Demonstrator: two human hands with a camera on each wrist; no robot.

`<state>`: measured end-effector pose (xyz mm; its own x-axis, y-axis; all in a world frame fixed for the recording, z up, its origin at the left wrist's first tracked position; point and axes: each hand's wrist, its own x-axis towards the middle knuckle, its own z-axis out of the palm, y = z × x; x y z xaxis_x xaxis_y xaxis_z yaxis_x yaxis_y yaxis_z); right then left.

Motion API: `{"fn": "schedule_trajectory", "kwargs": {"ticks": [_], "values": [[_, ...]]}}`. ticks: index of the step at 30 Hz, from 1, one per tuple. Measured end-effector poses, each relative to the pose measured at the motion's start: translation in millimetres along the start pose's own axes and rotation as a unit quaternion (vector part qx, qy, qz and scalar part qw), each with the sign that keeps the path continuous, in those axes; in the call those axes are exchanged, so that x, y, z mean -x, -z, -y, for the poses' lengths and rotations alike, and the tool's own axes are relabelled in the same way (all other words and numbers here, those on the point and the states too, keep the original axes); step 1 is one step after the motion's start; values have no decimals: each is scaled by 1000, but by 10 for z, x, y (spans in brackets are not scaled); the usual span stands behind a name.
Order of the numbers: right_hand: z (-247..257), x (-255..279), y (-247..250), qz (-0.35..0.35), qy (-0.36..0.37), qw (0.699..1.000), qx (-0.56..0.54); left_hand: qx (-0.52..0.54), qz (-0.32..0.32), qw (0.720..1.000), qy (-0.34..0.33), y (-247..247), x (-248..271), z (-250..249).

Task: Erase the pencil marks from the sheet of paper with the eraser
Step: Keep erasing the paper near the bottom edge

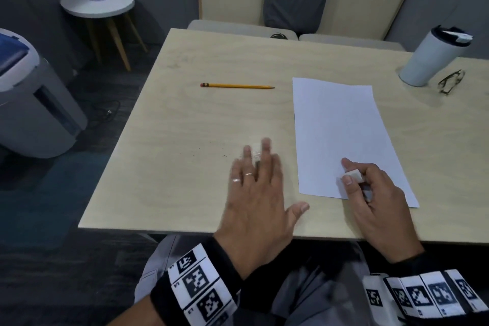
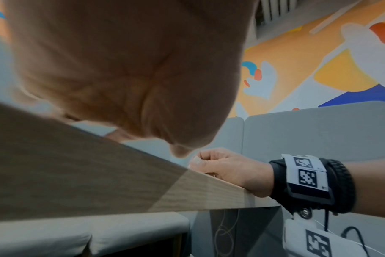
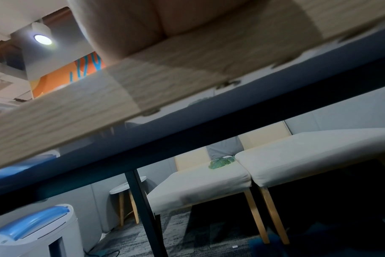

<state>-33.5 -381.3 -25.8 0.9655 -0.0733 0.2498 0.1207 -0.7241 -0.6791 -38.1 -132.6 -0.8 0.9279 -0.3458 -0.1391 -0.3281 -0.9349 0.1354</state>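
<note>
A white sheet of paper (image 1: 341,135) lies on the right half of the pale wooden table (image 1: 185,124); no pencil marks show on it at this sharpness. My right hand (image 1: 370,188) rests on the sheet's near corner and pinches a small white eraser (image 1: 354,175) between thumb and fingers; the left wrist view shows the same right hand (image 2: 226,168) at the table edge. My left hand (image 1: 256,185) is blurred, fingers straight and spread, flat over the table just left of the sheet. Something pale and blurred shows between its fingers. The right wrist view shows only the table's underside.
A yellow pencil (image 1: 236,85) lies on the table beyond the left hand. A white tumbler (image 1: 434,57) and folded glasses (image 1: 451,82) stand at the far right. Small dark crumbs (image 1: 209,155) dot the table. Two chairs (image 1: 365,2) stand behind; a stool (image 1: 98,4) and shredder (image 1: 29,92) are left.
</note>
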Motion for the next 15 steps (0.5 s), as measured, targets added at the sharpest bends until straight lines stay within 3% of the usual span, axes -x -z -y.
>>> {"fn": "schedule_trajectory", "kwargs": {"ticks": [2, 4, 5, 9, 10, 12, 14, 15], "values": [[16, -5, 9, -2, 4, 1000, 4, 27, -24, 990, -135, -102, 17, -9], [29, -7, 12, -5, 6, 1000, 9, 8, -22, 983, -185, -160, 36, -2], [33, -6, 9, -4, 6, 1000, 10, -15, -14, 987, -161, -150, 30, 6], [36, -16, 4, -3, -2, 1000, 12, -69, 26, 996, 53, 22, -8, -22], [30, -18, 4, -4, -5, 1000, 9, -46, 19, 997, 52, 21, 0, -54], [15, -30, 11, -3, -6, 1000, 6, 1, -2, 998, -60, -68, 27, -162], [7, -40, 12, 4, -4, 1000, 10, 15, -9, 982, -187, -184, 72, -301], [4, -44, 6, 5, -4, 1000, 11, 10, -10, 976, -216, -212, 80, -353]]}}
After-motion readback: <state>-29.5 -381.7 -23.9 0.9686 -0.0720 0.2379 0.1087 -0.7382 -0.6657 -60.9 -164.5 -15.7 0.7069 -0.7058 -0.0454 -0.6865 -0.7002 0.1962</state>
